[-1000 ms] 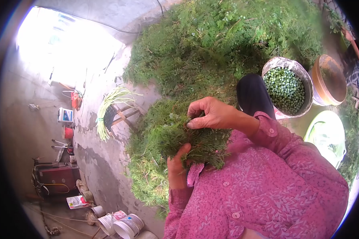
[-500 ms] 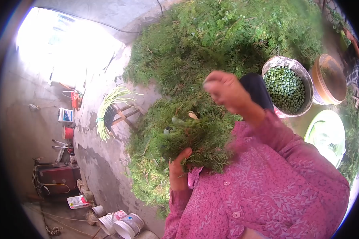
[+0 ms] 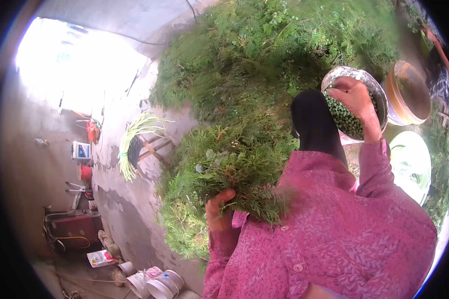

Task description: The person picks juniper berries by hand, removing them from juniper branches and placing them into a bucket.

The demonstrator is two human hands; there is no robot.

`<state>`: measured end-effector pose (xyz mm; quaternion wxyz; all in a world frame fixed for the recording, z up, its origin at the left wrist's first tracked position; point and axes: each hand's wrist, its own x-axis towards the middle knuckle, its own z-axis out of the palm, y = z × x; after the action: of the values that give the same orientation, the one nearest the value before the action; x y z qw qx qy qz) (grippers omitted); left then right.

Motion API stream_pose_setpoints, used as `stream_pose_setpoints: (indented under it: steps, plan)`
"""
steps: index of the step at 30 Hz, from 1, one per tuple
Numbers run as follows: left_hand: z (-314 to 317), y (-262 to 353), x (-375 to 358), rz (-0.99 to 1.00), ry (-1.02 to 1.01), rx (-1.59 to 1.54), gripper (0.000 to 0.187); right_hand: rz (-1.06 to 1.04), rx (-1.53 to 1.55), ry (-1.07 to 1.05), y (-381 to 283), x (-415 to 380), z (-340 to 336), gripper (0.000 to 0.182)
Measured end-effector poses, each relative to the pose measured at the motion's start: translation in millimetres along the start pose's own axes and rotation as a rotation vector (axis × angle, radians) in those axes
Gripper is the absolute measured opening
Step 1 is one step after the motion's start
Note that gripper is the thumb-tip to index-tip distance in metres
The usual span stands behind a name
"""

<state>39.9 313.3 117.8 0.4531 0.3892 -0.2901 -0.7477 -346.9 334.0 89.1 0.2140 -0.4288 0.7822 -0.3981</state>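
Observation:
My left hand point(image 3: 219, 207) is closed round a leafy evergreen branch point(image 3: 239, 184), with its thumb on the near side and the other fingers mostly hidden by the foliage. Pale bluish-green cones show among the sprigs. Over a whitish bucket point(image 3: 382, 99) is my right hand point(image 3: 355, 99), its fingers bent and slightly apart, with nothing visible between them. Small green cones point(image 3: 341, 112) fill much of that bucket. My dark-clad knee point(image 3: 312, 117) stands just left of it.
A large heap of cut evergreen branches point(image 3: 264, 60) spreads ahead. Beside the bucket stand a second, brownish bucket point(image 3: 409, 94) and a pale green basin point(image 3: 409, 164). At left are a stool point(image 3: 152, 149) with pale green strands, a red machine point(image 3: 75, 231) and white buckets point(image 3: 162, 286). Another person's arm point(image 3: 446, 62) shows far right.
My right hand has moved right, from above the branches to over the bucket of cones, and its fingers have loosened. My left hand still holds the branch, slightly lower.

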Motion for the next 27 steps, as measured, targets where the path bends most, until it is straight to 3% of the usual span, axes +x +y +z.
stream_pose_setpoints:
  steps: [2,3,6,7,9,12,15,19,22,27]
  plan:
    - [6.9,1.0,2.4,-0.010,0.009,0.026,0.060,-0.230,0.593,-0.210,-46.3,-6.2,17.4,0.010]
    - [10.4,2.2,4.0,-0.010,0.004,0.035,0.060,-0.237,0.679,-0.330,-73.0,-13.3,23.3,0.010]
    - [19.5,5.5,5.5,0.016,-0.032,0.077,0.061,-0.550,0.695,-0.637,-119.1,-28.1,46.7,0.018]
    - [22.6,6.8,5.5,0.009,-0.057,0.078,0.061,-0.553,0.701,-0.640,-126.9,-31.1,55.6,0.018]
    - [22.2,8.7,5.1,0.004,-0.078,0.083,0.060,-0.499,0.764,-0.844,-136.6,-35.0,71.2,0.023]
    - [17.1,9.6,6.2,0.024,-0.119,0.111,0.060,-0.532,0.686,-0.922,-142.4,-37.0,75.6,0.027]
    - [16.0,11.4,4.9,-0.028,-0.111,0.137,0.060,-0.554,0.697,-0.984,-141.5,-38.1,78.7,0.036]
    - [14.6,7.2,5.9,0.007,-0.084,0.115,0.061,-0.547,0.627,-0.930,-147.5,-43.9,82.0,0.036]
    - [15.1,7.9,3.1,0.019,-0.081,0.109,0.060,-0.589,0.757,-0.987,-145.7,-45.6,89.7,0.034]
    - [9.2,10.0,-0.7,-0.008,-0.067,0.118,0.058,-0.371,1.033,-1.222,-140.8,-46.5,95.3,0.032]
